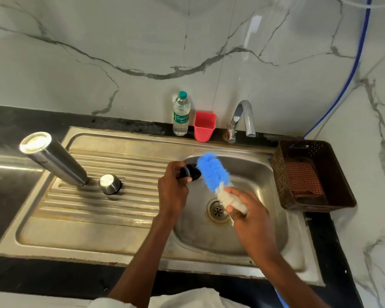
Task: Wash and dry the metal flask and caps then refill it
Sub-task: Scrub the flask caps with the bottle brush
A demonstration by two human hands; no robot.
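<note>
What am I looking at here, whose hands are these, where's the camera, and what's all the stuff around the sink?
There is no machine here. A person wears a camera on the head, so the one picture looks down at their own two hands over a steel sink.

The left hand grips a small black cap. The right hand holds a blue and white bottle brush by its white end and rubs the blue bristles on the cap.

On the ribbed draining board the metal flask stands upside down beside a steel cap. Behind the sink stand a water bottle, a red cup and the tap. To the right, a brown basket holds a checked cloth.
</note>
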